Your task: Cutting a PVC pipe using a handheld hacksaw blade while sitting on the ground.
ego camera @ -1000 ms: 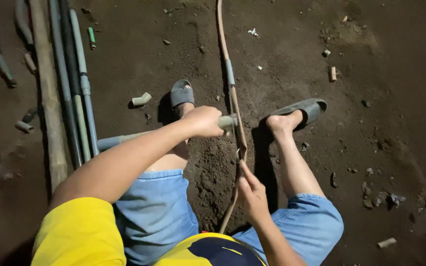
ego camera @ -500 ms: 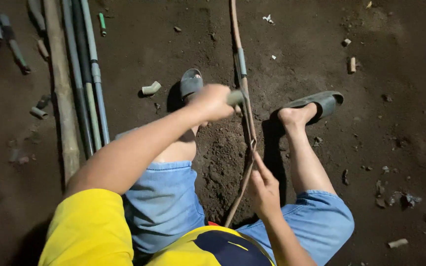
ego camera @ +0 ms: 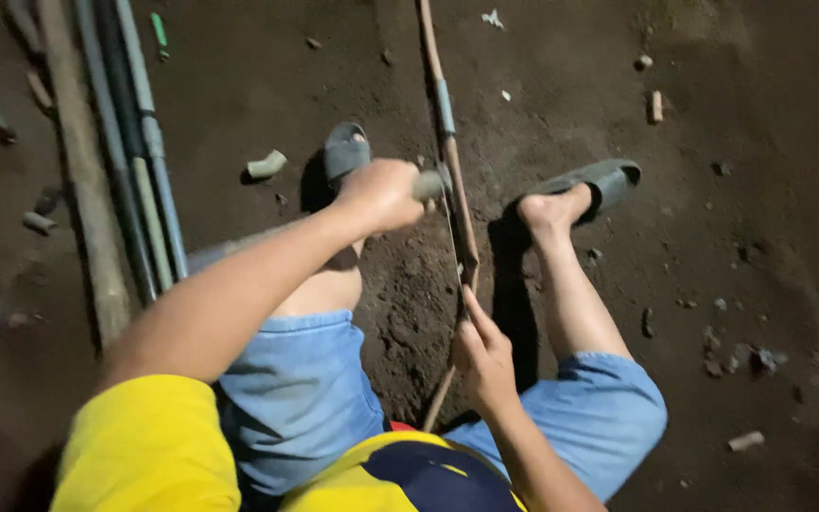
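Dirt floor (ego camera: 732, 114) fills the whole view, dark and packed, with a looser, churned patch between the person's two feet. Everything else is placed here against the long brown stick (ego camera: 455, 204), which runs from the top edge down toward the person's lap, with one pale blue band high on its length.

Left of the stick, well apart, lies a bundle of long pipes (ego camera: 135, 161): about four can be counted side by side, though the dim light makes the number uncertain. A grey pipe (ego camera: 239, 248) slants from that bundle up to the stick, passing behind the forearm. The left hand (ego camera: 381, 194) is clenched around its end (ego camera: 428, 184), which touches the stick's left side. The right hand (ego camera: 483, 353) is lower down, its grip closed on the stick's lower part, fingers wrapped around the shaft.

Two grey sandals: one (ego camera: 345, 150) just left of the stick, one (ego camera: 599, 177) to its right with the heel lifted out of it.

As for progress, judging by the pose alone, the pipe end is pressed to the stick and both are held steady; no mark, cut or join can be seen yet, so the work looks early or midway.

Smaller bits: one short pipe offcut (ego camera: 265, 165) left of the stick, one green scrap (ego camera: 158, 28) near the top, scattered stones to the right.
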